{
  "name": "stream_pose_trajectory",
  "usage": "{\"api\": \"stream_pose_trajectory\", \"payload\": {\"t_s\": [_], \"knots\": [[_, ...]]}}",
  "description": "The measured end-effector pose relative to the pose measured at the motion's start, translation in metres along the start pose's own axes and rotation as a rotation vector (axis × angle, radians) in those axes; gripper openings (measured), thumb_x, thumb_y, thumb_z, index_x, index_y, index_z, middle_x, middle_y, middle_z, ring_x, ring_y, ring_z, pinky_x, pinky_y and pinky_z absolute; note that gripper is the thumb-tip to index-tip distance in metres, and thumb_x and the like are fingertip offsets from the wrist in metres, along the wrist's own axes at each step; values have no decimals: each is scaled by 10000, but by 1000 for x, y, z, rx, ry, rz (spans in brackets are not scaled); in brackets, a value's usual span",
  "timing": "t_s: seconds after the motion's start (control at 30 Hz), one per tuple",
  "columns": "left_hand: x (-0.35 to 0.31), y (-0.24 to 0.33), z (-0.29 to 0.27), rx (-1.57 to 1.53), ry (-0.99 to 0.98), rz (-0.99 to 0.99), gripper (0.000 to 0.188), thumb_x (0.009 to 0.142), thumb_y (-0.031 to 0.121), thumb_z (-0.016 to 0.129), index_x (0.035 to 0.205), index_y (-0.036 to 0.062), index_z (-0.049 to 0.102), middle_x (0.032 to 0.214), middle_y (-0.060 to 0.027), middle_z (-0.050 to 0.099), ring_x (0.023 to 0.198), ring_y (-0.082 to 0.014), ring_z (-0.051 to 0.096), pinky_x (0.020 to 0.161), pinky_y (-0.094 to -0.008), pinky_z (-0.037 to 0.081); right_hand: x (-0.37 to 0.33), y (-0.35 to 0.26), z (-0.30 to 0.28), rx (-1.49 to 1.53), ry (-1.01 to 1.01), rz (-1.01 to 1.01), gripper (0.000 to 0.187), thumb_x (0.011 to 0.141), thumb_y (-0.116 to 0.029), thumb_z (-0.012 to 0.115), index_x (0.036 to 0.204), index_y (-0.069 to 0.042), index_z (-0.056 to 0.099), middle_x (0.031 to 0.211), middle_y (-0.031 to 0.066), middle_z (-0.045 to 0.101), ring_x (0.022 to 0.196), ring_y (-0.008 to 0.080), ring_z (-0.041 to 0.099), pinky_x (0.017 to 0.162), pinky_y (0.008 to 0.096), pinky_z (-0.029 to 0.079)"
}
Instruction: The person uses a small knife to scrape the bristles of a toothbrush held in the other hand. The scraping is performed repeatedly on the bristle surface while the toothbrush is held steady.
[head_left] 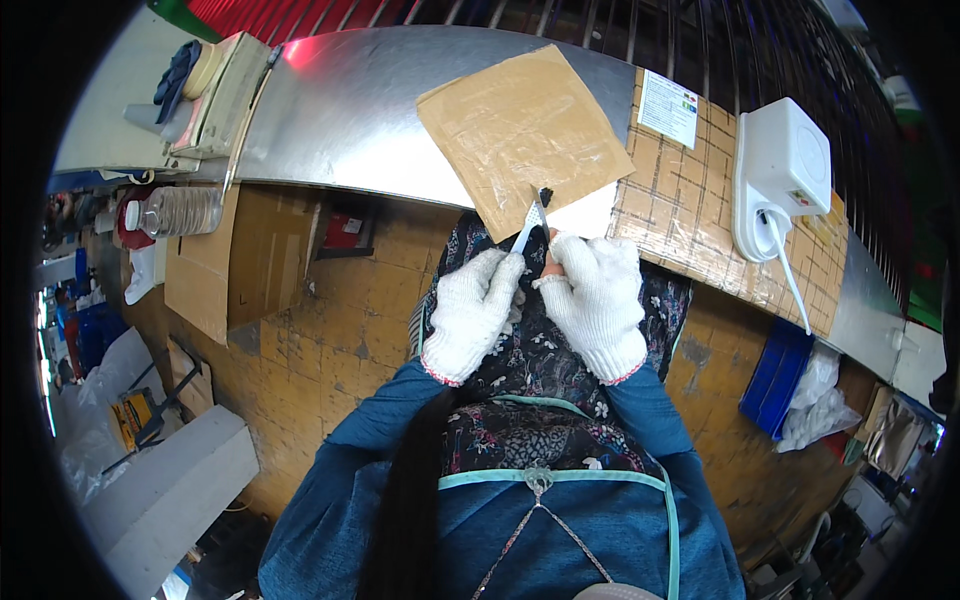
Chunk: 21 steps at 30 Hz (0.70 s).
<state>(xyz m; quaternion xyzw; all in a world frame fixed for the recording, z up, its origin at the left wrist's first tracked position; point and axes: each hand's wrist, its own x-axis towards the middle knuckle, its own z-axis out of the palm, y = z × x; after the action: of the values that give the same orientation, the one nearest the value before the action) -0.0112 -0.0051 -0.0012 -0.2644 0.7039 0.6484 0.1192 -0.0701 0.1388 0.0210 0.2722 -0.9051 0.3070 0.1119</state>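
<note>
Both my hands wear white knit gloves and are close together over my lap, at the near edge of a metal bench. My left hand is closed on a slim white strip with a speckled upper part. My right hand is closed, bare fingertips showing, around a thin dark pointed piece whose kind I cannot make out. The two pieces meet near their tips, beside a small black bit. Behind them lies a brown cardboard sheet covered with clear tape.
On the right, a taped cardboard panel carries a white plug-in device with a cable. At left are a plastic bottle, an open cardboard box and a box with tape rolls. Metal bars run behind the bench.
</note>
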Motion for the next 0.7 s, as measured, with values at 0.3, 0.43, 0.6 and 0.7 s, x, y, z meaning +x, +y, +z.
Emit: {"api": "stream_pose_trajectory", "payload": {"t_s": [0.3, 0.43, 0.6, 0.7], "knots": [[0, 0, -1, -23, -4, -29, 310, 1009, 299, 572, 947, 8, 655, 634, -47, 629, 473, -79, 561, 431, -247, 442, -1, 8, 4, 83, -27, 74, 114, 785, -62, 713, 894, -58, 679, 597, 75, 526, 573, 266, 527, 634, 373, 398], [0, 0, -1, -15, 0, -35, 308, 1010, 298, 571, 944, 9, 654, 630, -43, 622, 462, -77, 547, 421, -248, 430, -1, 9, 5, 158, -28, 120, 111, 788, -55, 702, 895, -37, 683, 585, 79, 531, 552, 265, 534, 635, 362, 405], [-1, 2, -2, -26, -3, -50, 301, 1008, 293, 575, 948, 9, 658, 619, -37, 611, 467, -69, 535, 425, -247, 424, 0, 7, 6, 157, -49, 186, 106, 724, -103, 675, 823, -108, 639, 644, 89, 606, 647, 308, 611, 716, 414, 427], [-1, 3, -1, -16, 7, -38, 294, 1004, 287, 582, 961, 9, 667, 619, -34, 611, 473, -66, 531, 428, -248, 421, 4, 4, 6, 93, -79, 162, 104, 722, -111, 683, 813, -116, 632, 648, 83, 614, 654, 296, 616, 703, 416, 419]]}}
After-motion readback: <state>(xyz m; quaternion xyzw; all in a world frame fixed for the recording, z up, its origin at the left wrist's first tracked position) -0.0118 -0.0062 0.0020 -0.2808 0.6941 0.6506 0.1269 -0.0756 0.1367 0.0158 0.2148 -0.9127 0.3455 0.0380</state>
